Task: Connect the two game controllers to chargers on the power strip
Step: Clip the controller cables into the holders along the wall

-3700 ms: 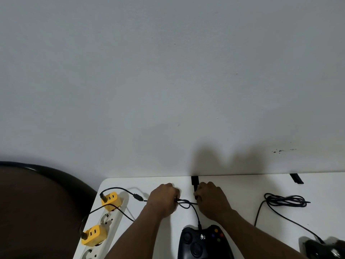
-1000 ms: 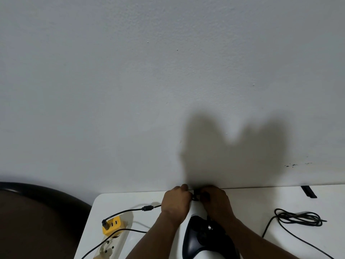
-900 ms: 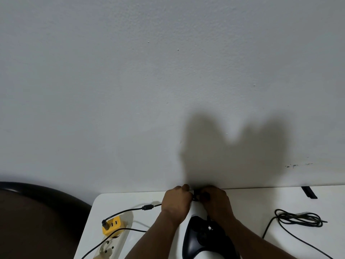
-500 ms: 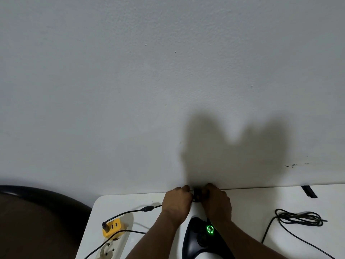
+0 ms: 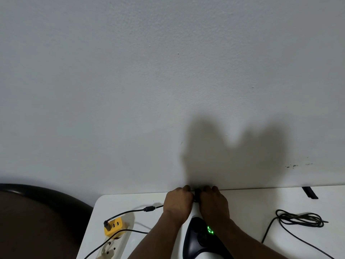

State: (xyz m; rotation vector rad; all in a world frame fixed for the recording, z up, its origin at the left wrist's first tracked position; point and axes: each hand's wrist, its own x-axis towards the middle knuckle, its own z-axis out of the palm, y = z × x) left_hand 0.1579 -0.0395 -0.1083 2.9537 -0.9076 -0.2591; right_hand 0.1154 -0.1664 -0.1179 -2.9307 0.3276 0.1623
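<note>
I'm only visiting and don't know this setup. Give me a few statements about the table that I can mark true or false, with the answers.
1. A green light glows on the black controller. True.
2. The right hand holds the coiled cable. False: that cable lies loose on the table, apart from both hands.
3. A black lead is plugged into the yellow charger on the power strip. True.
4. The left hand rests on the power strip. False: it meets the right hand at the table's far edge, and both pinch a small black plug.
</note>
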